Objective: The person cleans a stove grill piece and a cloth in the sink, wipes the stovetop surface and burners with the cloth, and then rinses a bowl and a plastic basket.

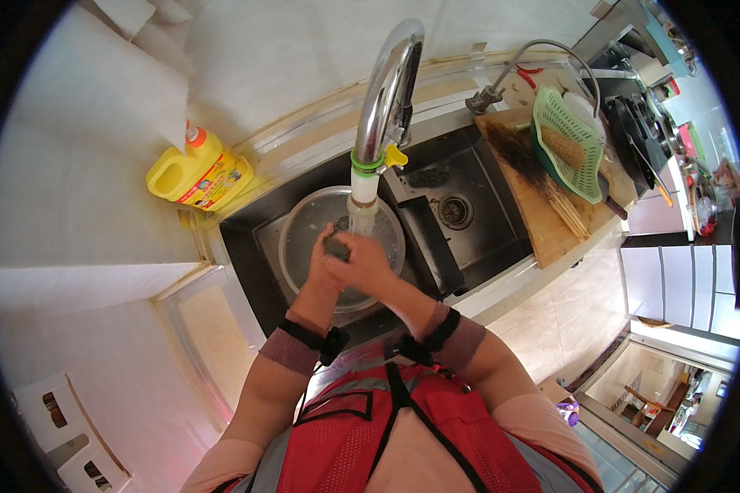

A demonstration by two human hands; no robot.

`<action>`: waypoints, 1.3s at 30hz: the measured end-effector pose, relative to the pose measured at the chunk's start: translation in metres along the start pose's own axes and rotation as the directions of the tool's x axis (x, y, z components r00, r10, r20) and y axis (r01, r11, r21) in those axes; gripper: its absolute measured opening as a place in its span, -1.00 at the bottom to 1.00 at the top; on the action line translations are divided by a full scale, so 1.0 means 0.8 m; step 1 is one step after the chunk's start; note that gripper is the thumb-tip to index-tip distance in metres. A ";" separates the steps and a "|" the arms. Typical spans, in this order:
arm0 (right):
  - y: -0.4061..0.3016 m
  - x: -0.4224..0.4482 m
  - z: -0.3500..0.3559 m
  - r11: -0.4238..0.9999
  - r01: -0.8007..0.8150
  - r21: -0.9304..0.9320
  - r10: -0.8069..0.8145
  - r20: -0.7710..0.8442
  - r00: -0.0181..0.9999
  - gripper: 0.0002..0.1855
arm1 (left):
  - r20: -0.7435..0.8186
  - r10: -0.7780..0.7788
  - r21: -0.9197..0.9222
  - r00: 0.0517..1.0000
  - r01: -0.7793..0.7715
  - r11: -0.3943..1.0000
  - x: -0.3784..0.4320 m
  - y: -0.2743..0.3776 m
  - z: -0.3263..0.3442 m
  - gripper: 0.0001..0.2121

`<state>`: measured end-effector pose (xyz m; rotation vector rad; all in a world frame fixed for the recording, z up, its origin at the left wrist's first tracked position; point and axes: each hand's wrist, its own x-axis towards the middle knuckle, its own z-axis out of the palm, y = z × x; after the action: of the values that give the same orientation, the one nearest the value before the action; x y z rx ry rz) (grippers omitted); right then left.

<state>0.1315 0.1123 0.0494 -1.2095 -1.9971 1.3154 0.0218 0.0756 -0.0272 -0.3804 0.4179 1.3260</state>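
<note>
My left hand [325,262] and my right hand [362,262] come together over a round metal basin [288,246] in the left sink bowl. Between them is a small dark scrubber or cloth [336,248], mostly covered by the fingers, so its kind is unclear. Water runs beside the hands from a chrome faucet [385,92] with a white nozzle held by a green clamp and a yellow key. Which hand has the firmer grip on the dark thing cannot be told.
A yellow detergent jug [203,172] stands left of the sink. To the right, a wooden cutting board [530,209] bears a brush of stiff bristles [530,163], a green plastic basket [567,142] and a knife [613,203]. A black divider [431,246] separates the sink bowls.
</note>
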 end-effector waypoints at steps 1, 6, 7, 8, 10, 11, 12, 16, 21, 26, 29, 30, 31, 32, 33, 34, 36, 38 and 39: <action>-0.012 -0.003 -0.002 0.990 0.123 0.061 -0.128 0.086 0.988 -0.60 | 0.001 -0.006 0.003 1.000 0.006 1.000 0.001 -0.003 -0.003 -0.65; -0.021 -0.004 0.008 0.998 0.065 0.017 -0.067 0.158 0.985 -0.42 | 0.020 0.158 0.358 0.987 -0.154 0.921 0.025 -0.004 -0.039 -0.59; -0.026 -0.002 0.004 0.996 0.067 -0.064 -0.057 0.149 0.987 -0.45 | -0.081 0.233 0.478 0.969 -0.167 0.862 0.026 -0.007 -0.038 -0.58; -0.018 0.004 0.006 0.996 0.069 -0.064 -0.058 0.151 0.987 -0.45 | 0.061 0.104 0.235 0.993 -0.116 0.965 0.015 -0.012 -0.041 -0.58; -0.001 0.020 0.006 0.932 -0.060 -0.359 0.017 -0.123 0.992 -0.54 | 0.229 0.003 -0.002 0.973 -0.003 1.000 0.004 -0.024 -0.013 -0.58; 0.006 0.030 -0.002 0.932 -0.056 -0.357 0.014 -0.120 0.993 -0.54 | -0.021 0.006 0.097 1.000 -0.004 0.995 0.004 -0.026 0.003 -0.54; 0.010 0.040 -0.016 0.923 -0.087 -0.374 0.067 -0.065 0.996 -0.57 | -0.270 0.036 0.191 0.962 0.017 0.981 -0.001 -0.026 0.015 -0.51; 0.075 0.049 -0.029 0.992 -0.101 -0.080 0.092 -0.109 0.990 -0.64 | -0.191 0.071 0.208 0.979 -0.030 0.978 -0.014 -0.020 0.039 -0.48; 0.037 0.018 0.002 0.998 -0.055 -0.033 0.054 -0.048 0.997 -0.64 | -0.165 0.120 0.222 0.979 -0.081 0.972 -0.005 -0.021 0.031 -0.51; -0.030 -0.003 0.015 0.997 0.064 0.054 -0.072 0.169 0.983 -0.65 | 0.339 -0.027 0.176 0.940 -0.036 0.984 0.021 0.000 -0.077 -0.47; 0.013 0.015 0.022 0.999 0.033 -0.002 -0.033 -0.038 0.999 -0.66 | 0.147 -0.140 0.116 0.979 0.124 0.985 0.012 -0.014 -0.030 -0.51; 0.032 0.026 0.021 0.979 -0.064 -0.195 0.052 -0.069 0.996 -0.67 | 0.081 -0.170 0.088 0.982 0.163 0.983 0.004 -0.017 -0.014 -0.52; 0.040 0.036 0.015 0.911 -0.162 -0.379 0.128 -0.113 0.985 -0.69 | 0.079 -0.167 0.086 0.983 0.161 0.983 -0.004 -0.021 0.004 -0.52; 0.051 0.042 0.003 0.912 -0.161 -0.378 0.128 -0.111 0.986 -0.69 | -0.117 -0.096 0.124 0.988 0.111 0.986 -0.009 -0.025 0.024 -0.53; 0.055 0.045 -0.014 0.924 -0.119 -0.364 0.071 -0.143 0.987 -0.70 | -0.301 -0.010 0.170 0.953 0.064 0.983 -0.014 -0.024 0.034 -0.53; 0.055 0.047 -0.023 0.933 -0.078 -0.351 0.016 -0.178 0.984 -0.72 | -0.300 -0.008 0.170 0.954 0.061 0.984 -0.015 -0.019 0.032 -0.53; 0.048 0.045 -0.025 0.960 -0.026 -0.278 -0.036 -0.214 0.976 -0.72 | -0.176 0.067 0.238 0.982 -0.024 0.971 -0.015 -0.006 0.026 -0.53; 0.044 0.038 -0.029 0.978 0.011 -0.208 -0.067 -0.263 0.962 -0.73 | -0.266 0.023 0.242 0.964 0.044 0.969 -0.028 -0.016 0.071 -0.52; 0.032 0.031 -0.022 0.979 0.008 -0.204 -0.051 -0.209 0.977 -0.75 | -0.351 -0.003 0.245 0.936 0.095 0.965 -0.035 -0.018 0.088 -0.50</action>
<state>0.1433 0.1462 0.0321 -1.3444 -2.0192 0.9411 0.0356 0.0837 0.0478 -0.4048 0.8653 1.1371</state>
